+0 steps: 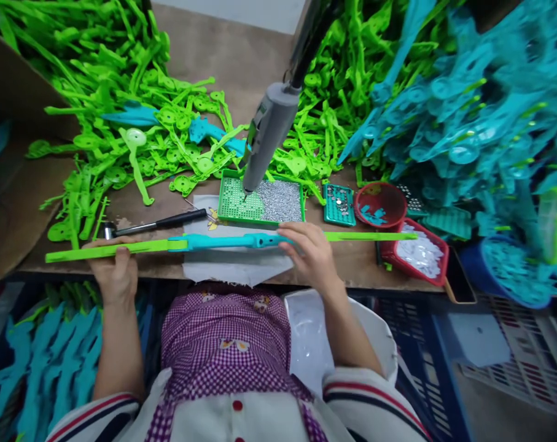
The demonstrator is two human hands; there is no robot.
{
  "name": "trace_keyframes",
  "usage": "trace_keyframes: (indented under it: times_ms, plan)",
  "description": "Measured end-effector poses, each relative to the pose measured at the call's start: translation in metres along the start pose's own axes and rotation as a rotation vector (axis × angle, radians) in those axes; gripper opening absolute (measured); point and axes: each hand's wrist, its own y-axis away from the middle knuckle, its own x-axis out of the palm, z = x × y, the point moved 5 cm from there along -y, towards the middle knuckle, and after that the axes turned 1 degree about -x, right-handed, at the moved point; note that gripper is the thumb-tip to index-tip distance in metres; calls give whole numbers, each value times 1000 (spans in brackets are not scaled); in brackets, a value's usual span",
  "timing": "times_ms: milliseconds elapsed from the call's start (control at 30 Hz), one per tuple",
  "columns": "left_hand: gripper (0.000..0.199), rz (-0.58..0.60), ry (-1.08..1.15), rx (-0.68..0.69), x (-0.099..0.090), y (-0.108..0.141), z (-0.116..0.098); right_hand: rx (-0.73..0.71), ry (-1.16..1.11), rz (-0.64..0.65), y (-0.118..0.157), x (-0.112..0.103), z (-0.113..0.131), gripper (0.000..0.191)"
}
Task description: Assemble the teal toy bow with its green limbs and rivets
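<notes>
Holds the stick (232, 241) over the near edge of the counter (361, 270), with the left grip (116, 273) closed round its green end (66, 253) and the right grip (314, 255) pinching its blue part (204, 242), seemingly already joined, with loose green parts (205, 164) left beyond.

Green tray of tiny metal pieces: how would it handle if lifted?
The tray is probably heavy for its size, with metal pieces packed over one half. The lopsided load may make it tip; its low rim might allow spills.
</notes>
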Motion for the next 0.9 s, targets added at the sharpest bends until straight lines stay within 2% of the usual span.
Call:
trace_keyframes:
  times_ms: [67,133,200,267,333,400,467,500,567,600,667,733,800,833,900]
  plan:
    - [69,11,11,-16,-2,-3,1,68,24,30,20,-5,-30,37]
    - [70,8,1,-15,-1,-5,4,62,-12,68,28,5,-48,39]
    - [72,37,-17,-19,3,-5,12,53,-53,44,27,16,-56,40]
    - [76,123,-26,-86,11,-4,25,44,-74,2,23,22,-58,41]
    - [73,159,-16,-178,15,-2,35,33,-87,-21,18,19,-56,41]
    - [65,82,29,-215,13,-1,31,36,-91,-16,13,7,-49,40]
    - [53,12,135,-219,11,0,13,69,-95,24,7,-5,-41,40]
    - [47,25,208,-242,12,2,2,85,-110,71,3,-9,-37,41]
    - [34,40,401,-321,18,6,-22,85,-171,230,-4,-5,-28,40]
    - [25,16,480,-405,21,8,-30,78,-196,321,-7,0,-24,40]
    - [11,-114,578,-617,24,15,-39,66,-200,478,-8,14,-19,40]
    - [20,-239,643,-811,27,22,-42,73,-148,559,-5,23,-17,38]
    - [31,-296,705,-929,29,24,-43,63,-70,546,-1,21,-12,37]
    - [34,-304,723,-967,30,25,-42,47,-26,488,0,16,-6,36]
    - [38,-309,711,-1014,28,23,-36,-17,27,285,-2,3,16,33]
